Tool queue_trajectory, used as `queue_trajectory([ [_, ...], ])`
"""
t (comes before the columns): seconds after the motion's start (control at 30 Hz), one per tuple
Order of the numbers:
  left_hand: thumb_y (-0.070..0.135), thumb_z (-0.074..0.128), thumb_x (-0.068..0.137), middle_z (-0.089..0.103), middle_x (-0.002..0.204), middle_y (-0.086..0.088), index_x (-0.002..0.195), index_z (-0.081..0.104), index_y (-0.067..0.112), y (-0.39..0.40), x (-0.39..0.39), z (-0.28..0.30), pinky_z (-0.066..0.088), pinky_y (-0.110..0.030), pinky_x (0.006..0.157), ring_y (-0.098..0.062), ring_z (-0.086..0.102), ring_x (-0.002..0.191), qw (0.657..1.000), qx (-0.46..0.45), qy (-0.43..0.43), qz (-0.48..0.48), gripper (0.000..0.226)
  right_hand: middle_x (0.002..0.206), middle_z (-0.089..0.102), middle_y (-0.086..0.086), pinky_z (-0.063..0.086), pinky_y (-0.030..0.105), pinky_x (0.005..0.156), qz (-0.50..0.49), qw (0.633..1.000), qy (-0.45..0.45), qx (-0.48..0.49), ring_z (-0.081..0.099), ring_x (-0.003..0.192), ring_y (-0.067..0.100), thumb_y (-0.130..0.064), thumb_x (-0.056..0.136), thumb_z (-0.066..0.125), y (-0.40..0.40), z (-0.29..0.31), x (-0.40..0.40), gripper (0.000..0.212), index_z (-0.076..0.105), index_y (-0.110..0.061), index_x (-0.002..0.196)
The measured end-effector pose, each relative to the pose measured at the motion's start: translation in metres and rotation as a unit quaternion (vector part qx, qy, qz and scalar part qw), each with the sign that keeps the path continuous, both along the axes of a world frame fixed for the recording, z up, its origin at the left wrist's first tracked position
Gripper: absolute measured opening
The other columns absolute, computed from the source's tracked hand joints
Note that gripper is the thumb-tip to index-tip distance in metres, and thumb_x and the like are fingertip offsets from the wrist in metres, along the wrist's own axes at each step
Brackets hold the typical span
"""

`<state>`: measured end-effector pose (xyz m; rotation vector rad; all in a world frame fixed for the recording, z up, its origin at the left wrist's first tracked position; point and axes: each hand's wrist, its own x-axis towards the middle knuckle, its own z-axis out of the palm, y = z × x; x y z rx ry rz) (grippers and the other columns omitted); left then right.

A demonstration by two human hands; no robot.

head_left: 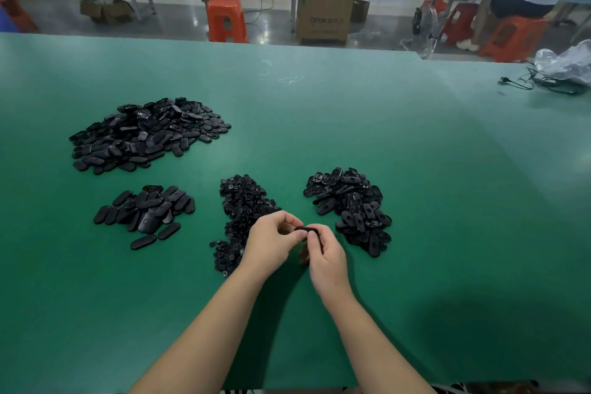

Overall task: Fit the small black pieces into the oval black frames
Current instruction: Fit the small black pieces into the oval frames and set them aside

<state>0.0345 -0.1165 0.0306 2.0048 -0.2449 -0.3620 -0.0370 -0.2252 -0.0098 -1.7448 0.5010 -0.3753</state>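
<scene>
Green matting covers the desk, and over its near middle both hands meet on one oval black frame. Left hand pinches its end with curled fingers; right hand curls round the other end. Just behind the left hand lies the heap of small black pieces, with a pile of frames beside the right hand. Two more dark piles sit toward the left edge.
</scene>
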Motion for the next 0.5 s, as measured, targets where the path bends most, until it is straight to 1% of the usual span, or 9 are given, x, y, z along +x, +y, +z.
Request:
queue_trajectory([
  [0.03, 0.023, 0.082, 0.082, 0.069, 0.072, 0.007, 0.081, 0.072, 0.027, 0.0014, 0.0009, -0.0012, 0.045, -0.016, 0.058, -0.002, 0.057, 0.061, 1.0, 0.003, 0.005, -0.001, 0.011, 0.078, 0.068, -0.002, 0.051, 0.027, 0.063, -0.003, 1.0, -0.004, 0.016, 0.06, 0.064, 0.006, -0.016, 0.104, 0.049, -0.0003, -0.0006, 0.0, 0.018, 0.063, -0.027, 0.102],
  [0.1, 0.02, 0.082, 0.083, 0.072, 0.075, 0.005, 0.083, 0.072, 0.024, 0.0034, 0.0015, -0.0028, 0.047, -0.018, 0.061, -0.007, 0.062, 0.066, 1.0, 0.005, 0.018, -0.004, 0.011, 0.073, 0.065, -0.002, 0.052, 0.028, 0.062, 0.004, 0.999, -0.005, 0.034, 0.058, 0.061, 0.007, -0.012, 0.104, 0.049, -0.0016, -0.0008, 0.0005, 0.02, 0.063, -0.026, 0.102],
  [0.17, 0.016, 0.081, 0.084, 0.074, 0.079, 0.0, 0.086, 0.072, 0.02, 0.0049, 0.0016, -0.0037, 0.054, -0.026, 0.066, -0.016, 0.07, 0.073, 0.999, -0.001, 0.037, -0.002, 0.01, 0.071, 0.065, -0.004, 0.053, 0.03, 0.062, 0.021, 0.999, -0.005, 0.039, 0.057, 0.061, 0.007, -0.008, 0.103, 0.051, -0.0021, -0.0009, 0.0005, 0.019, 0.064, -0.023, 0.101],
  [0.23, 0.015, 0.081, 0.083, 0.075, 0.081, -0.002, 0.089, 0.072, 0.019, 0.0054, 0.0016, -0.0038, 0.057, -0.032, 0.07, -0.02, 0.073, 0.077, 0.999, -0.004, 0.044, 0.002, 0.011, 0.074, 0.067, -0.008, 0.053, 0.028, 0.061, 0.029, 0.998, -0.01, 0.046, 0.057, 0.061, 0.006, -0.006, 0.101, 0.054, -0.0014, -0.0011, 0.0001, 0.017, 0.063, -0.021, 0.101],
  [0.33, 0.017, 0.084, 0.081, 0.075, 0.08, -0.004, 0.092, 0.072, 0.021, 0.0052, 0.0018, -0.0035, 0.055, -0.028, 0.064, -0.016, 0.072, 0.071, 0.998, -0.011, 0.054, 0.005, 0.017, 0.075, 0.069, -0.009, 0.053, 0.027, 0.061, 0.026, 0.998, -0.012, 0.048, 0.058, 0.062, 0.007, -0.007, 0.1, 0.056, -0.001, -0.0017, 0.0004, 0.015, 0.06, -0.021, 0.1],
  [0.43, 0.015, 0.083, 0.082, 0.074, 0.069, -0.001, 0.084, 0.074, 0.018, 0.0058, 0.0023, -0.0034, 0.049, -0.021, 0.052, -0.007, 0.066, 0.058, 0.998, -0.022, 0.062, -0.005, 0.01, 0.071, 0.067, -0.007, 0.053, 0.027, 0.06, 0.019, 0.998, -0.013, 0.052, 0.059, 0.061, 0.007, -0.007, 0.1, 0.057, -0.0019, -0.0024, 0.0005, 0.012, 0.059, -0.019, 0.098],
  [0.5, 0.013, 0.081, 0.084, 0.073, 0.065, 0.001, 0.082, 0.074, 0.016, 0.0067, 0.0022, -0.0033, 0.046, -0.02, 0.048, -0.008, 0.066, 0.055, 0.998, -0.023, 0.064, -0.013, 0.008, 0.07, 0.066, -0.007, 0.053, 0.027, 0.059, 0.017, 0.998, -0.014, 0.052, 0.059, 0.061, 0.006, -0.008, 0.1, 0.057, -0.0019, -0.0028, 0.0009, 0.012, 0.059, -0.019, 0.097],
])
